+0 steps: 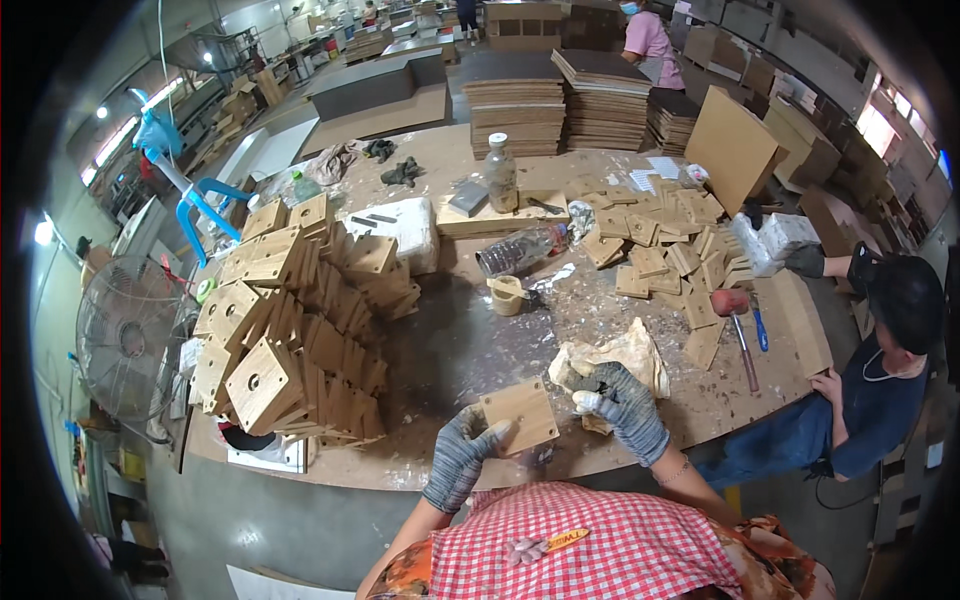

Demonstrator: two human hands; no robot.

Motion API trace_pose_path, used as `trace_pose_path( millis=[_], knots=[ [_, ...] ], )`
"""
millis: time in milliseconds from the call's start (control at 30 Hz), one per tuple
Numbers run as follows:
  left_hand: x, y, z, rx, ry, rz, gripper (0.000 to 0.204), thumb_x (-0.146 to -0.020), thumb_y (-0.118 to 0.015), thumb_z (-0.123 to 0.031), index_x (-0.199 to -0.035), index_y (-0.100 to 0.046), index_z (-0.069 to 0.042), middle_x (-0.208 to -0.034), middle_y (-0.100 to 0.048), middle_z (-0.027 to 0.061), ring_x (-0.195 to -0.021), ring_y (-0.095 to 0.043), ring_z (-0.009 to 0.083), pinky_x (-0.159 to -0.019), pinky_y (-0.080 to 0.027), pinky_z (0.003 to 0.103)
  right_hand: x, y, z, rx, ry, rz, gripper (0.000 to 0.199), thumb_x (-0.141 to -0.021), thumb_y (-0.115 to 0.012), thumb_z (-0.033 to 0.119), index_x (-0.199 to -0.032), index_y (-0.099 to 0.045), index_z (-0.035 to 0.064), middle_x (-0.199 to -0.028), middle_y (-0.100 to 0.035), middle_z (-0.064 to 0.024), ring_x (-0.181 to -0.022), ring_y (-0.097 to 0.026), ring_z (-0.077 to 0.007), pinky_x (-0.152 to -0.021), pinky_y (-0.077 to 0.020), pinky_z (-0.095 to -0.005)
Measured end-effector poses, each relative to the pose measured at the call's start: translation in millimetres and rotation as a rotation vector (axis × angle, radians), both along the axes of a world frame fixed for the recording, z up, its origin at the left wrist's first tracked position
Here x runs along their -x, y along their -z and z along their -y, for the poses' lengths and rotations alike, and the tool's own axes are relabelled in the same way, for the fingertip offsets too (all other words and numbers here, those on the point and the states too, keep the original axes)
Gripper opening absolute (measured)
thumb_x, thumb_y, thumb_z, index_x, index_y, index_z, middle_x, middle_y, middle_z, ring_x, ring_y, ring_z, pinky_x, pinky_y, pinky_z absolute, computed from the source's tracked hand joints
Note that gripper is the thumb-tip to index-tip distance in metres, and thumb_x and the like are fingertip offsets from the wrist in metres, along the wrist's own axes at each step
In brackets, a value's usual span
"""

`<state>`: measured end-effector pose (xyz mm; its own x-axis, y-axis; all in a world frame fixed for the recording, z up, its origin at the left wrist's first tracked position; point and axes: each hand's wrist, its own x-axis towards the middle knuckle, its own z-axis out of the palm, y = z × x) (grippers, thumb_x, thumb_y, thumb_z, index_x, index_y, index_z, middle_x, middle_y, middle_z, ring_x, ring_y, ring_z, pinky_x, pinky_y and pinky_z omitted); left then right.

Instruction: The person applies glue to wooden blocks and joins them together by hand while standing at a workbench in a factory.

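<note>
My left hand, in a grey striped knit glove, grips a square wooden plate by its left edge. Small holes show near the plate's corners. Just right of it, my right hand is raised in the same kind of glove, fingers curled in a pinch. What they hold, if anything, is too small to tell. A crumpled cream cloth lies behind that hand. At the left, a tall stack of square wooden plates with holes leans unevenly. A small tub with a flat stick across it stands mid-table.
Loose wooden pieces lie heaped at the back right. Near them are a red-headed mallet and a blue-handled tool. A plastic bottle lies beyond the tub; a jar stands behind. A co-worker is at the right edge.
</note>
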<state>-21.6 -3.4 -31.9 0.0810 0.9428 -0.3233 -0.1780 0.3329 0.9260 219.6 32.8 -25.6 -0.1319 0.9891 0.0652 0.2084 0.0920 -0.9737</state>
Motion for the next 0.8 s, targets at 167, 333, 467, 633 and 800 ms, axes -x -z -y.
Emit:
trace_pose_path(
  millis=[167,333,467,633,800],
  knots=[
    [3.6,-0.7,-2.6,-0.009,0.006,-0.068,0.047,-0.080,-0.075,-0.029,-0.111,-0.059,0.002,-0.089,-0.064,0.0039,-0.073,-0.056,0.0077,-0.065,-0.047,0.022,6.0,-8.7,11.1,-0.001,-0.095,0.120,0.025,-0.081,-0.072,0.024,-0.092,-0.065,0.0026,-0.089,-0.059,-0.0079,-0.085,-0.054,-0.0200,-0.082,-0.0447,-0.0332],
    [3.0,-2.7,-4.4,-0.028,-0.039,-0.042,0.045,-0.079,-0.076,-0.030,-0.106,-0.061,0.002,-0.083,-0.062,0.0026,-0.070,-0.056,0.0076,-0.062,-0.047,0.022,13.4,-0.3,20.2,-0.102,-0.090,0.120,0.036,-0.081,-0.072,0.022,-0.111,-0.065,0.0042,-0.098,-0.061,-0.0095,-0.090,-0.056,-0.0205,-0.086,-0.0456,-0.0328],
    [9.5,13.4,-7.3,0.042,-0.025,-0.052,0.046,-0.081,-0.073,-0.027,-0.112,-0.056,0.003,-0.096,-0.062,0.0063,-0.082,-0.058,0.0111,-0.072,-0.049,0.024,7.4,-8.9,22.5,-0.047,-0.067,0.002,0.040,-0.079,-0.073,0.021,-0.114,-0.064,0.0052,-0.104,-0.059,-0.0086,-0.091,-0.056,-0.0219,-0.085,-0.0461,-0.0334],
    [5.8,12.3,-7.0,0.072,-0.029,0.109,0.048,-0.083,-0.070,-0.024,-0.116,-0.051,0.005,-0.106,-0.060,0.0122,-0.092,-0.062,0.0184,-0.080,-0.055,0.033,11.8,-4.3,26.8,-0.402,-0.104,0.230,0.040,-0.076,-0.076,0.017,-0.113,-0.066,0.0077,-0.106,-0.056,-0.0088,-0.099,-0.053,-0.0235,-0.086,-0.0461,-0.0333],
    [8.6,18.1,-7.4,0.077,-0.067,0.219,0.049,-0.083,-0.070,-0.022,-0.118,-0.050,0.006,-0.111,-0.059,0.0136,-0.095,-0.062,0.0215,-0.080,-0.056,0.036,6.6,2.5,22.2,-0.312,-0.014,0.263,0.038,-0.075,-0.077,0.018,-0.108,-0.066,0.0035,-0.105,-0.056,-0.0104,-0.099,-0.054,-0.0252,-0.085,-0.0462,-0.0338]
  ],
)
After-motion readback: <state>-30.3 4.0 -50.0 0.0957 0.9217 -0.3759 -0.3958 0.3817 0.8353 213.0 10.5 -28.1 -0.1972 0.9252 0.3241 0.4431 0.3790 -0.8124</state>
